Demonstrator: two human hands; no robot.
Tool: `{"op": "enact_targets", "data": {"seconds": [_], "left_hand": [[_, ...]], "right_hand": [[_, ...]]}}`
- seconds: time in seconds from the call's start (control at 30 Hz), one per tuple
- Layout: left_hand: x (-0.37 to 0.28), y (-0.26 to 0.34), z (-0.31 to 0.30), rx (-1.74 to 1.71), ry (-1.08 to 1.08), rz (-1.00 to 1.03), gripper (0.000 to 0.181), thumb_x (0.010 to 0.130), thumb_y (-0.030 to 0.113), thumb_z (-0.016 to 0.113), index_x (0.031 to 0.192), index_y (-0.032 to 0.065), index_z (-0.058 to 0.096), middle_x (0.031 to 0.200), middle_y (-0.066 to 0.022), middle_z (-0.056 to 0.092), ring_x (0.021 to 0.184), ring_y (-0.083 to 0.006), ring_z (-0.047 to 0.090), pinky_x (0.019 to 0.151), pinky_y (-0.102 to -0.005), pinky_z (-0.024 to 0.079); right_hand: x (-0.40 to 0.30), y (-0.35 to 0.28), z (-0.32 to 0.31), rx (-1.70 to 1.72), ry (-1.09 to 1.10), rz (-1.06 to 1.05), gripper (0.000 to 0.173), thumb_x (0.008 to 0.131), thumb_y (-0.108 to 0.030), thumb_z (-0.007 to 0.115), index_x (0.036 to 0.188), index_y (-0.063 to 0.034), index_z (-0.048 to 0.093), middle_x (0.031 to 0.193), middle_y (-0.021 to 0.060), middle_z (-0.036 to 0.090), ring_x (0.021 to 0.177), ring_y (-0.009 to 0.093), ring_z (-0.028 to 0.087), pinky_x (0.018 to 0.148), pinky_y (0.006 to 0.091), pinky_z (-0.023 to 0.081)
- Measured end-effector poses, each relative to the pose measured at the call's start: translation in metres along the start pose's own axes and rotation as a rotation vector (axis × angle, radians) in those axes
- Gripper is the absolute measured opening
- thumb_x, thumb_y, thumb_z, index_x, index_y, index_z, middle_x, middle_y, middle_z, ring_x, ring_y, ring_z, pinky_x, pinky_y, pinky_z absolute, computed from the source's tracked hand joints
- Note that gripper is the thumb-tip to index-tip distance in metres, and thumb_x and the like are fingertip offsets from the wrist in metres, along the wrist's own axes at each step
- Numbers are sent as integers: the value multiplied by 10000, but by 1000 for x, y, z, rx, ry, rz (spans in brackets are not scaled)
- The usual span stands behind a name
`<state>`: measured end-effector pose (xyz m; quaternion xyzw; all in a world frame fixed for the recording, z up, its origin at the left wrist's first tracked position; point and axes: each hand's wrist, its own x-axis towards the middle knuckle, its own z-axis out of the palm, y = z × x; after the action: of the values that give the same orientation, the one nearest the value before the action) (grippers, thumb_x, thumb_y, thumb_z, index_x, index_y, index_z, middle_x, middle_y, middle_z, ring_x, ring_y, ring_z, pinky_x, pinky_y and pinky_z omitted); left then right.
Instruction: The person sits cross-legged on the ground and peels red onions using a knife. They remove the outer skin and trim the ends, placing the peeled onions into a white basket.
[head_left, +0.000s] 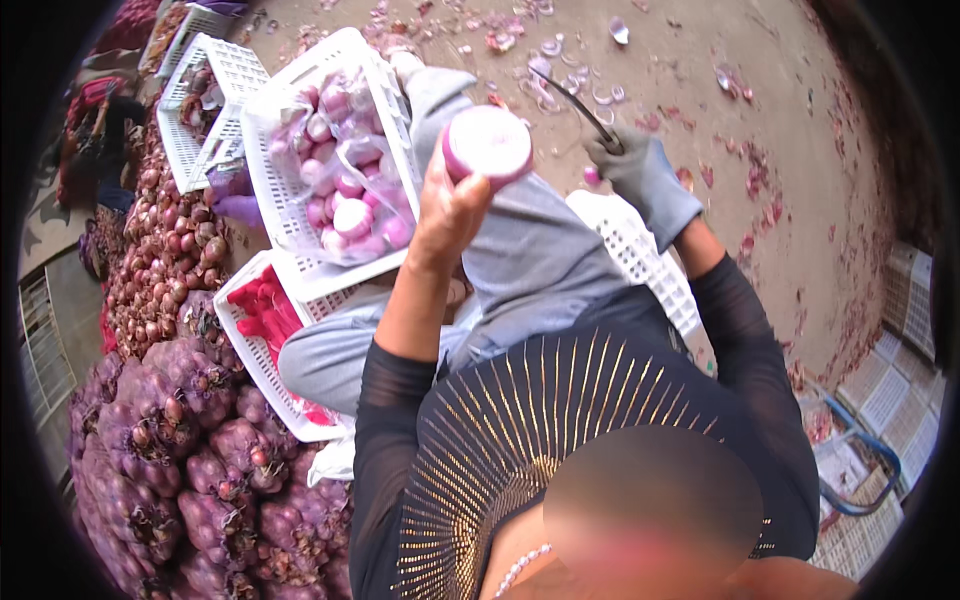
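My bare left hand (454, 206) holds a large peeled purple onion (489, 146) over my leg, its pale, flat-cut face up. To the right, my right hand (641, 176), in a grey work glove, grips a knife (574, 101) with a thin, dark, curved blade. The blade points up and left, apart from the onion. Left of my left hand stands a white plastic crate (405, 142) lined with clear plastic. Peeled purple onions (351, 217) fill much of it.
Mesh sacks of unpeeled onions (150, 435) and loose onions (172, 255) lie left. A lower crate (259, 390) holds red material. Another crate (176, 150) and a purple glove (240, 204) are beyond. A white perforated basket (637, 247) is beside my leg; onion skins (757, 169) litter the floor.
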<state>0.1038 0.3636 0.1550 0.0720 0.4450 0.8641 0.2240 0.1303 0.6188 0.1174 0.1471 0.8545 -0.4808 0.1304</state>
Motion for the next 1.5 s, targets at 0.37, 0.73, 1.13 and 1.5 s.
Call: {"op": "enact_targets", "data": {"seconds": [0.37,0.73,1.13,1.5], "left_hand": [[-2,-7,-13,202,114,-62,769,770,264,841,1357,-8,425,1204,-120,608,1102,-215,616,965,-338,505],[-11,-2,-7,221,67,28,749,783,365,751,1321,-59,447,1162,-137,616,1075,-213,623,962,-346,515],[-14,-4,-6,261,41,3,771,756,413,747,1325,-21,461,1192,-106,604,1112,-191,587,1002,-329,444],[-4,-4,-21,342,105,78,881,738,448,811,1373,-9,405,1214,-107,578,1137,-196,575,1011,-329,436]], "right_hand": [[-37,-82,23,-368,180,-690,164,810,-151,673,970,-121,654,828,129,666,732,362,648,579,425,498],[-40,-74,29,-429,171,-644,130,803,-167,652,927,-139,683,784,124,676,709,352,658,568,452,497],[-32,-65,28,-470,146,-635,116,812,-169,660,924,-139,647,817,113,676,746,342,662,604,438,507],[-15,-42,-11,-125,289,-398,143,875,-129,684,1013,-96,700,729,71,671,661,149,613,621,288,488]]}}
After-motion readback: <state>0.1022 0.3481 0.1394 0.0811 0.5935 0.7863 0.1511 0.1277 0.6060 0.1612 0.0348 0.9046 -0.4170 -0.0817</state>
